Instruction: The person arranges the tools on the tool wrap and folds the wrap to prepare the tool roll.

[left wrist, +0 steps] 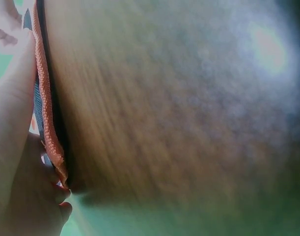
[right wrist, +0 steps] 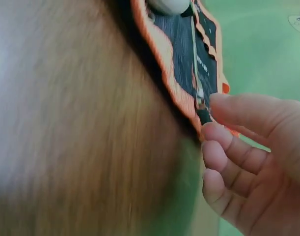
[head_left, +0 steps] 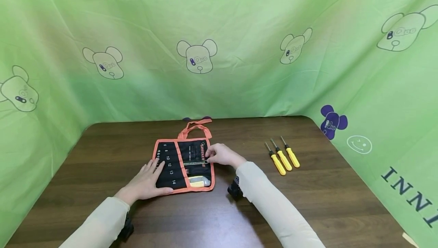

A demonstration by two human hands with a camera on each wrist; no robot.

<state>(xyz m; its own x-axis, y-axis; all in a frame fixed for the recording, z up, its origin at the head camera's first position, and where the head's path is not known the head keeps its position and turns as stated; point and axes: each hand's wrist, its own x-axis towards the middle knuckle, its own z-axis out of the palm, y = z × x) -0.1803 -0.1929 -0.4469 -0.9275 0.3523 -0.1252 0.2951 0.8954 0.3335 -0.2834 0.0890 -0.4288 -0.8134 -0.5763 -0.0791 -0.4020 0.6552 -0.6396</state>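
Head view showed your left hand (head_left: 148, 181) flat on the tool pouch (head_left: 171, 164) mid-table while your right hand (head_left: 220, 154) pinched a wrench (head_left: 195, 161) partly seated, three screwdrivers (head_left: 282, 156) remaining outside.

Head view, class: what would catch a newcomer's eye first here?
A black fabric tool roll with orange trim lies open mid-table, numbered pockets showing. The left hand presses flat on its near left side, while the right hand pinches a slim metal tool lying across it. To the right, three yellow-handled screwdrivers lie side by side on the dark wooden table.
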